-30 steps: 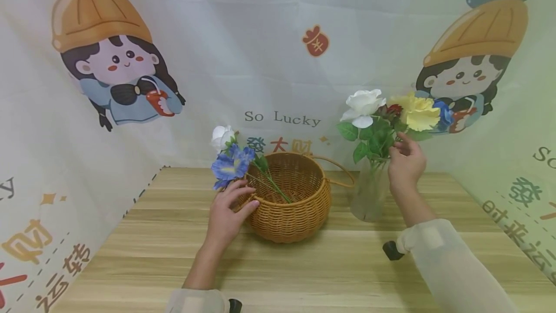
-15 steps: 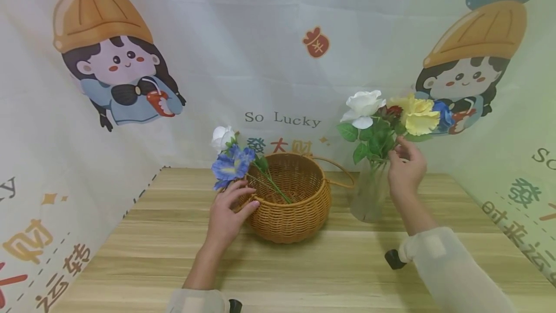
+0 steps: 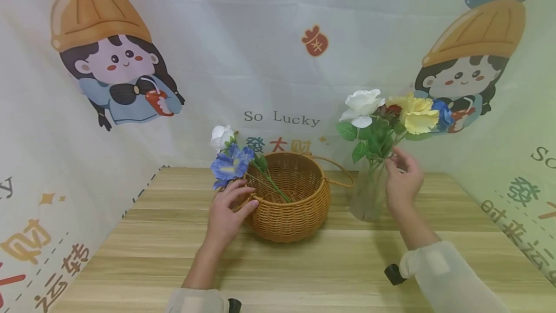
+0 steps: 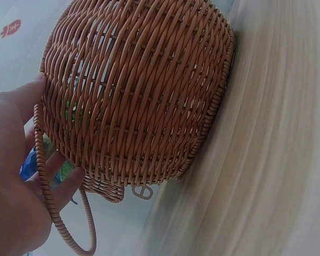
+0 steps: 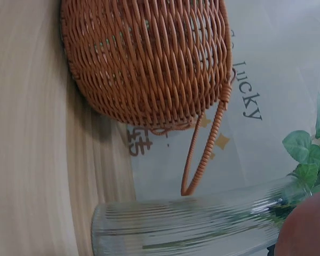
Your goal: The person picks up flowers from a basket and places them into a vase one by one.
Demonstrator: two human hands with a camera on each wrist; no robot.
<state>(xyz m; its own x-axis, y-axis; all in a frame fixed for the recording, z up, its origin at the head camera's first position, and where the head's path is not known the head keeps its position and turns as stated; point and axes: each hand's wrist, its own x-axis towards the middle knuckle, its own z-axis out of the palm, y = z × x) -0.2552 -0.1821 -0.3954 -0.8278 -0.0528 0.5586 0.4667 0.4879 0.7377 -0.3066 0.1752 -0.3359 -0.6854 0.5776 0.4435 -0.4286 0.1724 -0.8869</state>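
Note:
In the head view, my left hand point(image 3: 228, 211) holds the near left rim of a round wicker basket point(image 3: 288, 221); its thumb and fingers straddle the rim and handle in the left wrist view. A white flower point(image 3: 222, 137) and a blue flower point(image 3: 230, 164) lean out over the basket's left side, their green stems inside. My right hand point(image 3: 404, 182) pinches at the stems just above the mouth of a ribbed clear vase point(image 3: 365, 202). In that vase stand a white rose point(image 3: 362, 106), a dark red flower point(image 3: 393, 111), a yellow flower point(image 3: 419, 116) and a blue flower point(image 3: 443, 115).
Basket and vase stand on a wood-grain table point(image 3: 295, 274), vase to the right. The basket's loop handle point(image 3: 339, 165) sticks out toward the vase. A printed white cloth point(image 3: 269, 52) hangs behind and along both sides.
My right hand has slid down from just below the yellow flower to the vase mouth. The yellow flower has sunk slightly. My left hand and the basket stay put.

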